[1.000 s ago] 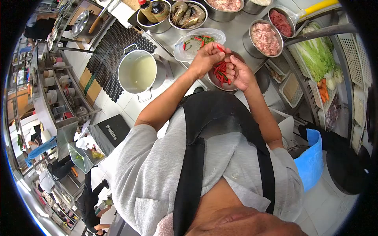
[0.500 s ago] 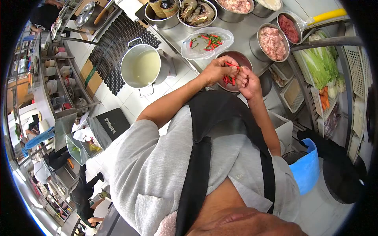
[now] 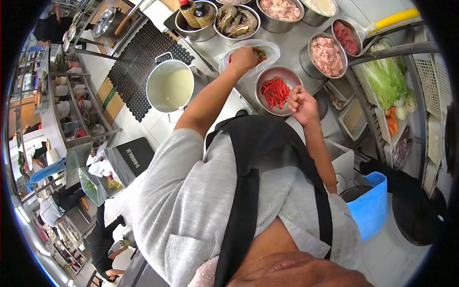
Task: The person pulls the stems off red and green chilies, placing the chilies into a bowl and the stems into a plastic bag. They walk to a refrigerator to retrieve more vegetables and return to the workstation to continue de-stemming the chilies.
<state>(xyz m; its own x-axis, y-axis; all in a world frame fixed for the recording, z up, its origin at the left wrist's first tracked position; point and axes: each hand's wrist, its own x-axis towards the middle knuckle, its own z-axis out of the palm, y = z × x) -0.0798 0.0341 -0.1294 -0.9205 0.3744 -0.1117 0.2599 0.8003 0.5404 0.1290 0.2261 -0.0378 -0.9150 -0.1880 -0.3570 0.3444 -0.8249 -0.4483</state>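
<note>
Two hands have parted: the left hand reaches into bagged chillies, upper centre, grip hidden; the right hand curls near the bowl, contents unclear.

The fingertips of the bare left hand are hidden inside the translucent plastic bag, where the hand also covers part of the small red and green chilies, and the curled fingers of the bare right hand conceal whether anything lies between them. The top edge cuts off the red-capped brown bottle and the round metal bowl of pale food, whose contents cannot be identified. At lower left, the dark-clothed person is too small and blurred for the hands' work to be told.
</note>
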